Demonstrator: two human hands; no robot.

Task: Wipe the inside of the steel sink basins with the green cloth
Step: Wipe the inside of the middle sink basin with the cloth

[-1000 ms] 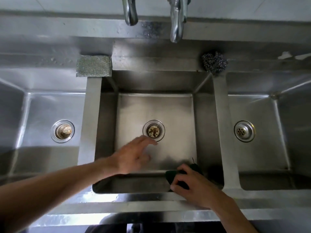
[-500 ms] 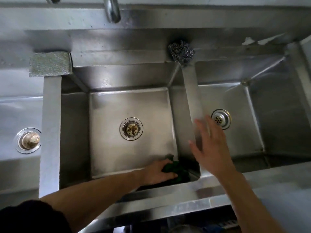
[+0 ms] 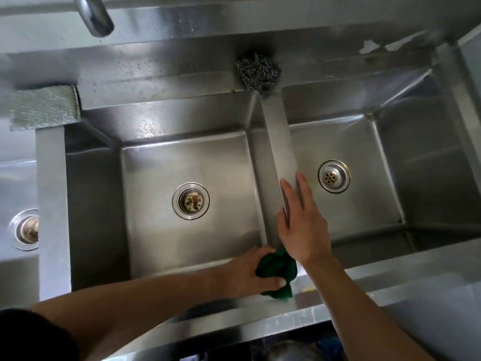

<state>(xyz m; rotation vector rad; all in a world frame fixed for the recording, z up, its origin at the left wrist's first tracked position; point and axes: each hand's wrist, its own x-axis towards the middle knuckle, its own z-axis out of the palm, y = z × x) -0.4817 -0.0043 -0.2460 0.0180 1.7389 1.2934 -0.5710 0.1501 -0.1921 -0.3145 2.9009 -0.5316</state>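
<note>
Steel sink basins (image 3: 182, 165): left hand (image 3: 247, 272) grips green cloth (image 3: 277, 267); right hand (image 3: 304, 230) flat, unclenched, over divider (image 3: 276, 131).

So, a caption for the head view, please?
Left hand grips cloth in corner of middle basin; right hand lies open on divider.

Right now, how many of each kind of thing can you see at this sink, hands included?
Basins: 3
Drains: 3
Tap spout: 1
Green cloth: 1
Steel wool scrubber: 1
Scouring pad: 1
Hands: 2, left hand, right hand
Total: 12
</note>
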